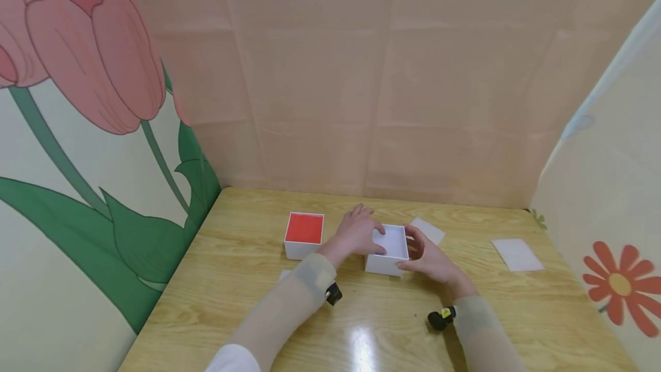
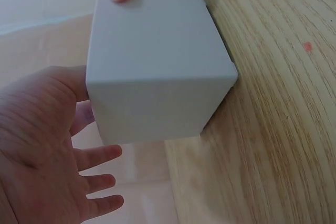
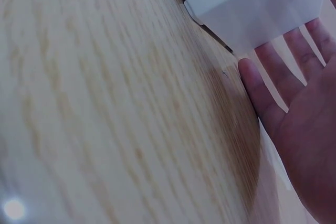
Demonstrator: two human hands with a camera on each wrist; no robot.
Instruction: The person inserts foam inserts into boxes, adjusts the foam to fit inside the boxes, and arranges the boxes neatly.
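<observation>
A square white box (image 1: 383,266) stands on the table between both hands, its rim upward and a white surface showing inside. My left hand (image 1: 356,233) reaches over the left rim, thumb and index finger spread apart on that inner surface. In the left wrist view, the other left fingers (image 2: 100,183) stick out straight beyond the box, while thumb and index tips are hidden behind its wall. My right hand (image 1: 432,260) grips the right side, thumb at the near corner and fingers along the right wall.
Left of the hands stands a second white box with a red top (image 1: 304,228). White square sheets lie behind the right hand (image 1: 430,231) and farther right (image 1: 517,255). A sheet's corner (image 1: 284,274) shows beside the left forearm. Fabric walls border the wooden table (image 1: 392,326).
</observation>
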